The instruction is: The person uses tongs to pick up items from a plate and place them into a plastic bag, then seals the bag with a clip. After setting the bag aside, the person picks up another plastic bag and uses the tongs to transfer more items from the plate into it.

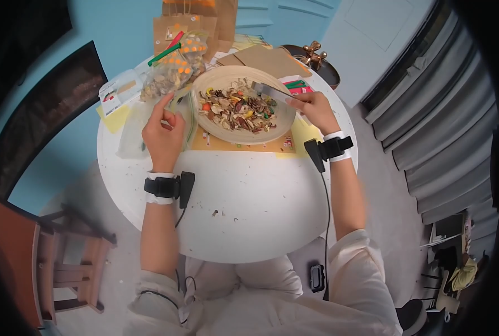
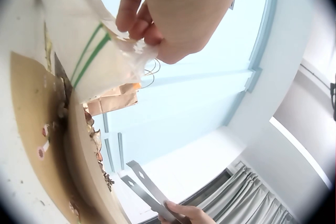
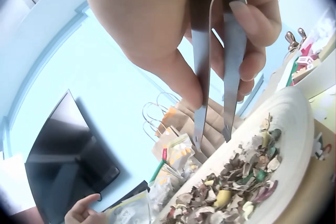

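Note:
A wide pale round dish (image 1: 286,120) holds a heap of dried, potpourri-like pieces (image 1: 241,109), mostly brown with yellow, orange and green bits. Over its right side, my right hand (image 1: 319,112) grips metal tongs (image 3: 202,77) by the bent end. The two tips are apart with nothing between them, pointing down toward the heap. At the dish's left edge, my left hand (image 1: 164,134) pinches the rim of a clear zip bag (image 2: 115,66) with a green seal line. The bag's mouth stands beside the dish.
Behind the dish are a filled clear bag (image 1: 162,78) with red and green clips, and brown paper bags (image 1: 199,31). A dark tray (image 1: 328,73) with a shiny copper-coloured ornament (image 1: 315,51) stands back right. Crumbs dot the white table (image 1: 244,196). A wooden stool (image 1: 73,269) stands left.

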The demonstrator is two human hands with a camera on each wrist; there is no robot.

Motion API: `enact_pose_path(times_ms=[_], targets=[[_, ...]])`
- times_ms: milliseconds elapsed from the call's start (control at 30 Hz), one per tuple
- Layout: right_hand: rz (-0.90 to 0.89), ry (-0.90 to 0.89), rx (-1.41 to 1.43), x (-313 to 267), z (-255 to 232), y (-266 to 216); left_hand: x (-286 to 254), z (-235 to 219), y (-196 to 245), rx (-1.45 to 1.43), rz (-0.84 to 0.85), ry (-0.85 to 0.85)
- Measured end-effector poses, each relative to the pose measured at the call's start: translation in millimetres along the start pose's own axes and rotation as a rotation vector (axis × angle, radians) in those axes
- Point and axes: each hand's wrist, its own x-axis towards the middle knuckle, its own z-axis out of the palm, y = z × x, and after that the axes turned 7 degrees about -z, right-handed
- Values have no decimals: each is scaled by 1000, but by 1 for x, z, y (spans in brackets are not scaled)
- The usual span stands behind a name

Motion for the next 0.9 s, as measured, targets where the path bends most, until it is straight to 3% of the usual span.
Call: enact_pose_path(times_ms=[167, 433, 633, 733, 900], targets=[[-112, 107, -272, -16, 17, -4, -1, 0, -1, 6, -4, -10], [-15, 130, -29, -38, 43, -8, 0, 0, 1, 10, -11, 3], [-120, 191, -174, -47, 41, -8, 0, 0, 4, 31, -10, 6], [-195, 229, -147, -52, 36, -15, -1, 0, 5, 40, -14, 6], [-476, 411, -314, -52, 37, -12, -1, -2, 7, 33, -24, 2]])
